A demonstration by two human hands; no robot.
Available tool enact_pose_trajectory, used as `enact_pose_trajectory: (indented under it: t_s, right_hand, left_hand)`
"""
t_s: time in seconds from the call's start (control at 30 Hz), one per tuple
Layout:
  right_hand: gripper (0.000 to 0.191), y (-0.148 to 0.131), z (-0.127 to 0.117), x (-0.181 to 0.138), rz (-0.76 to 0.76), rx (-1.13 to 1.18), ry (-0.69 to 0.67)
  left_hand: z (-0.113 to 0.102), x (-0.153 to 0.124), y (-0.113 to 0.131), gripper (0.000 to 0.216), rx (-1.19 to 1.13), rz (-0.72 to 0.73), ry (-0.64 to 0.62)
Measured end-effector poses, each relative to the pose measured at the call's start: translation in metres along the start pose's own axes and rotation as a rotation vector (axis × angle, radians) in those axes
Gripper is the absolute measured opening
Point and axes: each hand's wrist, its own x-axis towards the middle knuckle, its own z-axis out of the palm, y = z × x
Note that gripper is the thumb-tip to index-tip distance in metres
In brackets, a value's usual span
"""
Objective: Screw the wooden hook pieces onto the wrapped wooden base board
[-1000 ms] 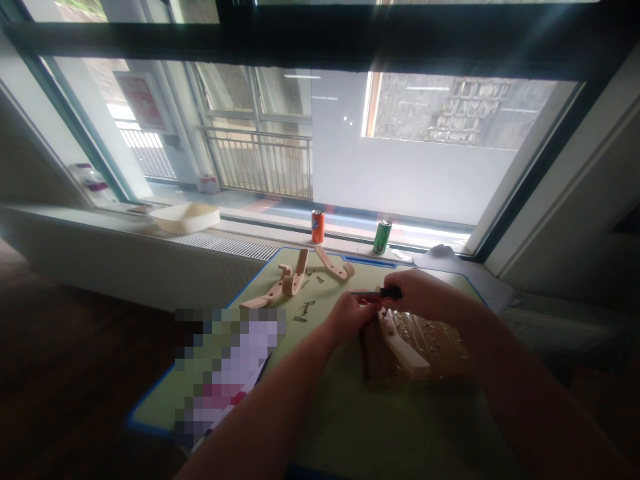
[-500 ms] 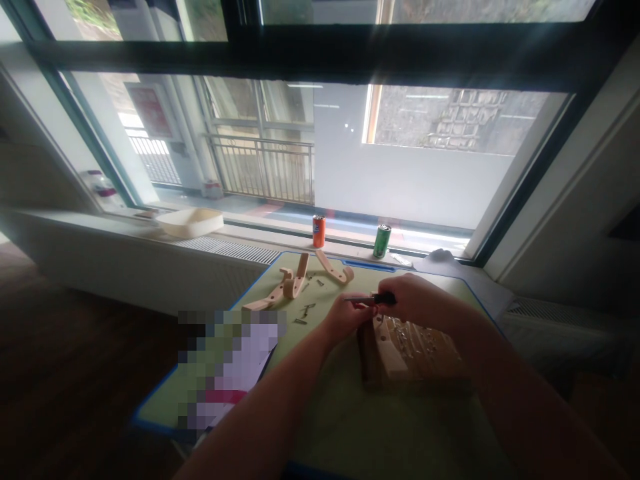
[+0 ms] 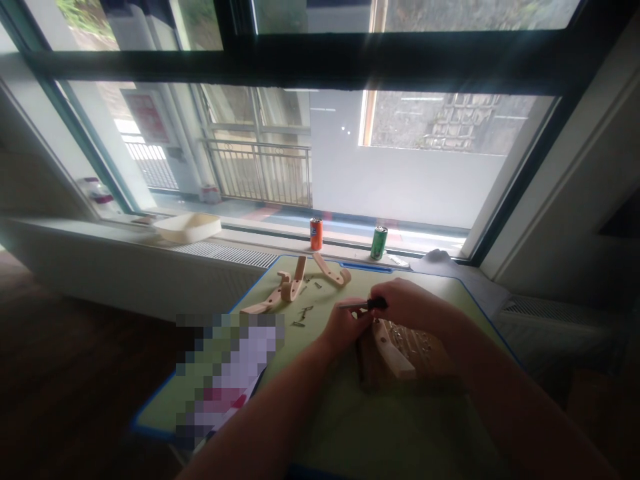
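My right hand [image 3: 399,297] is closed round the black handle of a screwdriver [image 3: 361,305], whose metal shaft points left over my left hand. My left hand [image 3: 350,320] is closed, with its fingertips at the upper end of a pale wooden hook [image 3: 395,357]; the exact grip is partly hidden. Dark holes show in this hook, which lies on a brown wooden board [image 3: 435,357]. Small shiny pieces in clear wrapping [image 3: 410,337] rest on the board, partly behind my right forearm.
More wooden hooks [image 3: 299,280] and another hook [image 3: 333,270] lie at the table's far side, with several loose screws [image 3: 299,324] near them. A blurred paper [image 3: 250,360] is at left. An orange can [image 3: 316,235], a green can [image 3: 379,243] and a cream tray [image 3: 187,229] stand on the windowsill.
My right hand and the screwdriver have shifted slightly left and the handle sits closer to my left hand. The lower end of the hook on the board has swung a little right.
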Motion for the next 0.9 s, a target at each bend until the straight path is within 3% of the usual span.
enact_pose_trajectory:
  t_s: [0.63, 0.9]
  right_hand:
    - [0.012, 0.001, 0.002, -0.001, -0.011, 0.058, -0.033]
    - [0.018, -0.001, -0.026, -0.021, 0.086, 0.011, 0.055]
  left_hand:
    - [0.001, 0.000, -0.002, 0.028, -0.012, 0.010, 0.001]
    - [-0.001, -0.002, 0.007, 0.024, -0.108, 0.000, -0.011]
